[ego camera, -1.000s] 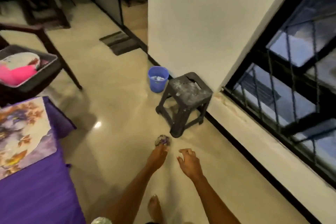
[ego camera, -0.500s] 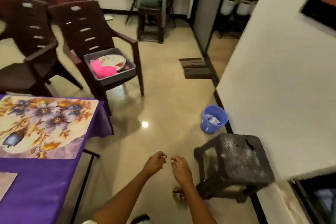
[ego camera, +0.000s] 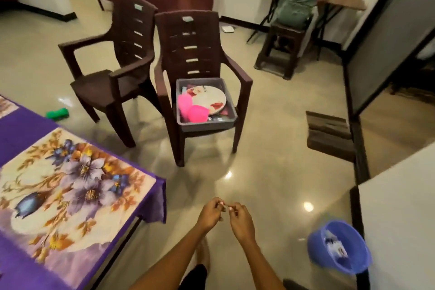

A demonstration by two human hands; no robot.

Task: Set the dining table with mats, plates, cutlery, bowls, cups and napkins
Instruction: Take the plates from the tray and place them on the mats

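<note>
Where chair seat sits: tub (ego camera: pixel 204 122), plate (ego camera: pixel 209 99), pink cups (ego camera: pixel 191 109).

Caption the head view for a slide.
Both hands, left and right, meet before the chair-borne tub of tableware beside the floral-matted table.

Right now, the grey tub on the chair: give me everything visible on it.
The grey tub is a shallow rectangular bin, plastic by its look, sitting flat on the seat of the right-hand brown armchair, between its armrests. It is open-topped and holds a round floral plate leaning inside, bright pink items at the front left, and some darker pieces at the right that are too unclear to name. Nothing but the chair and its contents touches it; both hands are well away.
</note>
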